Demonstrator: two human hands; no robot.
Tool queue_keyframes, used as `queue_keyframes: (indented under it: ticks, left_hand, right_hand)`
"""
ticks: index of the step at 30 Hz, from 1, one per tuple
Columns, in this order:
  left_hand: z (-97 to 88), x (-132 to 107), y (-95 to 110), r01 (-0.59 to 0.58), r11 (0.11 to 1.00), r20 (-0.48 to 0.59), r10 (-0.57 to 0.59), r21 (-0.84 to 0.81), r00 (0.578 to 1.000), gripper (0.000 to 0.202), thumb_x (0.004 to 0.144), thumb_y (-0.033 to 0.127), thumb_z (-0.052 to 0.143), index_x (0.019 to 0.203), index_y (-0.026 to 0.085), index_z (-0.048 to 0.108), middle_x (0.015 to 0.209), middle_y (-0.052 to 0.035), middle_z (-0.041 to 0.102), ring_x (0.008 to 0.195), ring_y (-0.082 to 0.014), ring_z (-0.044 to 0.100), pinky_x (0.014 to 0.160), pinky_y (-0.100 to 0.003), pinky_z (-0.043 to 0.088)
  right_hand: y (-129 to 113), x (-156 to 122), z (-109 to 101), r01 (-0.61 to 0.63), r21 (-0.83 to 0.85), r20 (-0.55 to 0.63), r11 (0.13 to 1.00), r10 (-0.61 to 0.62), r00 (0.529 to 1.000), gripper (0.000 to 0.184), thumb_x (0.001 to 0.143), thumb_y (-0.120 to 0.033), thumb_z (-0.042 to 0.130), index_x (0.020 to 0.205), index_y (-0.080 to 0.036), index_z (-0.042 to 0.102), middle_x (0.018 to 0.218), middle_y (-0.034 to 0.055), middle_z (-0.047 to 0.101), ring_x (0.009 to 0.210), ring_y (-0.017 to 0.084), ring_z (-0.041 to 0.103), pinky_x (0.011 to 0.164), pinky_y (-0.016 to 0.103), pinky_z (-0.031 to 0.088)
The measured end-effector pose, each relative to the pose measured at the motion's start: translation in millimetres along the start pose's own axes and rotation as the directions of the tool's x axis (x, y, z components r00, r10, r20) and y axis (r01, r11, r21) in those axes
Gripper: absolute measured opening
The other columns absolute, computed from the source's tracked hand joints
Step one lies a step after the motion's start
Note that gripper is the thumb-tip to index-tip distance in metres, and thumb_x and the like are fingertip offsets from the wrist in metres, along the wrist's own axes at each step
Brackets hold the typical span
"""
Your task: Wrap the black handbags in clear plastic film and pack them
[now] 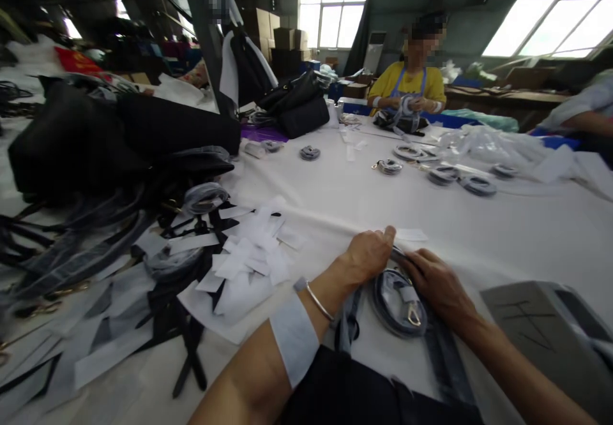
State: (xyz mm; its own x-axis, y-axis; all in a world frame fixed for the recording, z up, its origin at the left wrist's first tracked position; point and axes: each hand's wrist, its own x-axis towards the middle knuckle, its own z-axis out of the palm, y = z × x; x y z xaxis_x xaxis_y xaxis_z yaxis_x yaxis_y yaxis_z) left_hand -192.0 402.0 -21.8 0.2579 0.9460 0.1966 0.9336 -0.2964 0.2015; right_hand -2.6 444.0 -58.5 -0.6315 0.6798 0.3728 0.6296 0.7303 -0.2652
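My left hand [370, 254] is closed, thumb up, at one end of a dark strap [398, 254]. The fingers of my right hand [441, 282] pinch the same strap from the other side. Just below the hands a coiled strap [378, 307] in clear wrap lies on the white table, with a gold clasp [413, 314] and a white paper band on it. Closest to me is a black bag [345, 390]; a wide plastic-wrapped strap [447, 355] runs up from it under my right forearm.
White paper strips [249, 253] are heaped left of my arm, beside black bags [119, 138] and tangled straps. A grey box-like tape dispenser [531, 329] stands at the right. Several coiled straps [443, 175] lie farther back. A co-worker in yellow [407, 87] handles straps across the table.
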Motion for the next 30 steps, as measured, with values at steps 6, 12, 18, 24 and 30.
queue_keyframes:
  ticks: [6, 12, 18, 24, 30]
  left_hand:
    - [1.3, -2, -12, -0.065, 0.998, -0.041, 0.066, 0.025, 0.997, 0.026, 0.098, 0.031, 0.042, 0.102, 0.015, 0.063, 0.109, -0.0123, 0.063, 0.106, -0.0260, 0.060, 0.085, -0.039, 0.052]
    - [13.6, 0, -37, -0.195, 0.962, 0.015, 0.201, -0.190, 0.979, 0.038, 0.101, 0.043, 0.037, 0.111, 0.016, 0.062, 0.106, -0.0059, 0.067, 0.101, -0.0157, 0.063, 0.088, -0.024, 0.048]
    - [5.4, -2, -25, -0.167, 0.963, 0.005, 0.172, -0.213, 0.985, 0.046, 0.097, 0.055, 0.040, 0.112, 0.016, 0.060, 0.111, -0.0090, 0.064, 0.099, -0.0204, 0.064, 0.081, -0.029, 0.051]
    - [0.1, 0, -8, -0.025, 0.997, 0.076, 0.031, -0.077, 0.997, 0.025, 0.097, 0.022, 0.044, 0.099, 0.015, 0.068, 0.099, -0.0112, 0.064, 0.093, -0.0209, 0.062, 0.079, -0.029, 0.052]
    - [14.4, 4, -19, -0.073, 0.991, 0.045, 0.078, -0.109, 0.996, 0.029, 0.098, 0.023, 0.043, 0.100, 0.015, 0.070, 0.098, -0.0101, 0.062, 0.096, -0.0215, 0.058, 0.084, -0.030, 0.050]
  right_hand:
    - [8, -10, 8, -0.031, 0.022, -0.062, 0.999, 0.033, 0.998, 0.040, 0.098, -0.049, 0.038, 0.098, -0.020, 0.067, 0.086, 0.0063, 0.063, 0.075, 0.020, 0.063, 0.072, 0.033, 0.050]
    - [5, 8, 1, 0.045, -0.049, 0.024, 0.998, -0.044, 0.999, 0.051, 0.093, -0.059, 0.040, 0.115, -0.021, 0.065, 0.095, 0.0096, 0.065, 0.089, 0.027, 0.063, 0.084, 0.041, 0.049]
    - [11, 10, 8, -0.089, 0.119, -0.052, 0.989, 0.096, 0.994, 0.051, 0.089, -0.064, 0.043, 0.097, -0.022, 0.071, 0.092, 0.0079, 0.068, 0.083, 0.026, 0.066, 0.077, 0.040, 0.050]
    - [-2, 13, -1, -0.162, 0.217, 0.039, 0.963, 0.157, 0.987, 0.043, 0.087, -0.058, 0.051, 0.091, -0.022, 0.075, 0.078, 0.0044, 0.066, 0.073, 0.022, 0.064, 0.069, 0.033, 0.049]
    - [-11, 25, -5, -0.229, 0.195, 0.107, 0.954, 0.211, 0.972, 0.029, 0.091, -0.040, 0.053, 0.094, -0.022, 0.076, 0.084, 0.0046, 0.067, 0.081, 0.019, 0.064, 0.078, 0.030, 0.048]
